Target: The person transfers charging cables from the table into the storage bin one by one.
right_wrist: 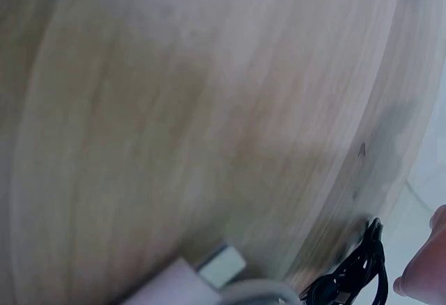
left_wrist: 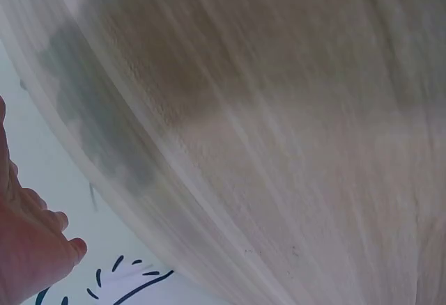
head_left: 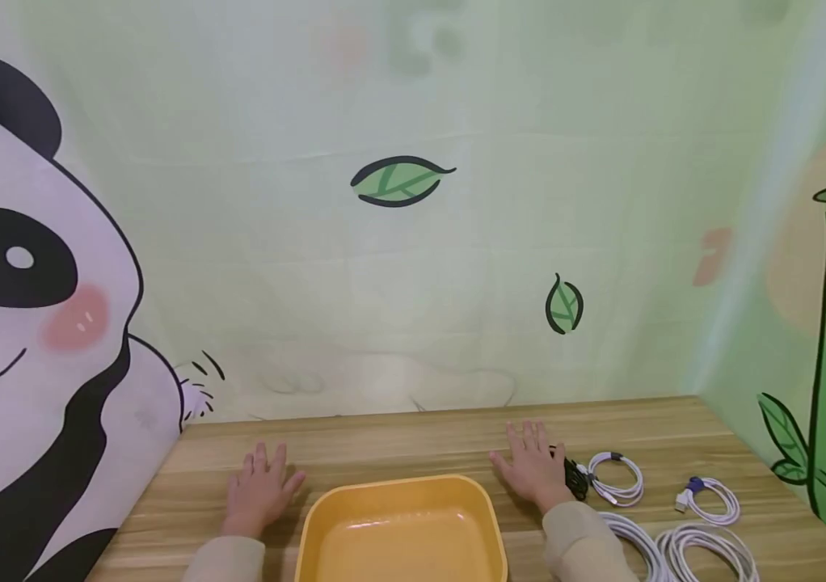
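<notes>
My left hand (head_left: 259,493) lies spread to the left of a yellow tray (head_left: 398,497), fingers straight and holding nothing. In the left wrist view part of that hand (left_wrist: 42,239) shows at the left edge. On the tray's right side my right hand (head_left: 532,466) is spread too, with nothing in its grasp. Just beside it sits a bundled black cable (head_left: 575,478), partly hidden by the hand; the right wrist view also shows this black cable (right_wrist: 355,267). Next to that lies a coiled white cable (head_left: 618,481) with a dark tie.
Farther right is a small white cable coil (head_left: 718,501) with a blue tie and a USB plug. Two bigger white coils, one left (head_left: 634,537) and one right (head_left: 707,550), lie nearer the front. The wooden table (head_left: 398,440) meets a printed backdrop (head_left: 275,242) behind.
</notes>
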Demonstrator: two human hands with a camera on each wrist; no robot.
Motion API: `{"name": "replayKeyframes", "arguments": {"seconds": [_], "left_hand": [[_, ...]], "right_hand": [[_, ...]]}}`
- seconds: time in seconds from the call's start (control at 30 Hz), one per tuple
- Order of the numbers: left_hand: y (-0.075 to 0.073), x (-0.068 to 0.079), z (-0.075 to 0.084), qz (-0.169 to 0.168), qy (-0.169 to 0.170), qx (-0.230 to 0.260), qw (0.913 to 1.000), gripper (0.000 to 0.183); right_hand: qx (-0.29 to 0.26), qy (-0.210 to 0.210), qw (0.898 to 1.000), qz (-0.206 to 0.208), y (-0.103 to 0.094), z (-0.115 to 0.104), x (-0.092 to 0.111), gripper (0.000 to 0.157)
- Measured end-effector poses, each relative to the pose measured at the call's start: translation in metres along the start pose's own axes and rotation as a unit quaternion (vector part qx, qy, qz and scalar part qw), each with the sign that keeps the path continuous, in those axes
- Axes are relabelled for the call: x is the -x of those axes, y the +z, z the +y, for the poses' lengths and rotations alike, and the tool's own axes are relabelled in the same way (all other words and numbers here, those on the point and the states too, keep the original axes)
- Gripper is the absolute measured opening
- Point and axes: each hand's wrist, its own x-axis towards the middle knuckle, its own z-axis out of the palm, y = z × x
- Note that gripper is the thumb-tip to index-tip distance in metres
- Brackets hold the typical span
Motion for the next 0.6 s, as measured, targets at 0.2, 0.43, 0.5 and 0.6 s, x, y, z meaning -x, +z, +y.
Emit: {"name": "replayKeyframes", "arguments": {"seconds": [0.2,0.43,0.5,0.6], "left_hand": [[-0.003,0.001,-0.001,0.001,0.009,-0.001,1.0000,0.070],[-0.009,0.004,-0.001,-0.011,0.018,0.000,0.9998,0.067],[-0.011,0.005,-0.001,-0.013,0.020,0.001,0.9997,0.069],[-0.013,0.007,0.000,-0.016,0.027,0.002,0.9995,0.072]], "right_hand": [[0.006,-0.001,1.000,-0.006,-0.005,0.004,0.000,0.066],[0.006,-0.007,1.000,-0.002,-0.014,0.006,0.002,0.070],[0.007,-0.009,1.000,-0.001,-0.016,0.007,0.003,0.070],[0.007,-0.012,1.000,0.001,-0.017,0.009,0.004,0.070]]}}
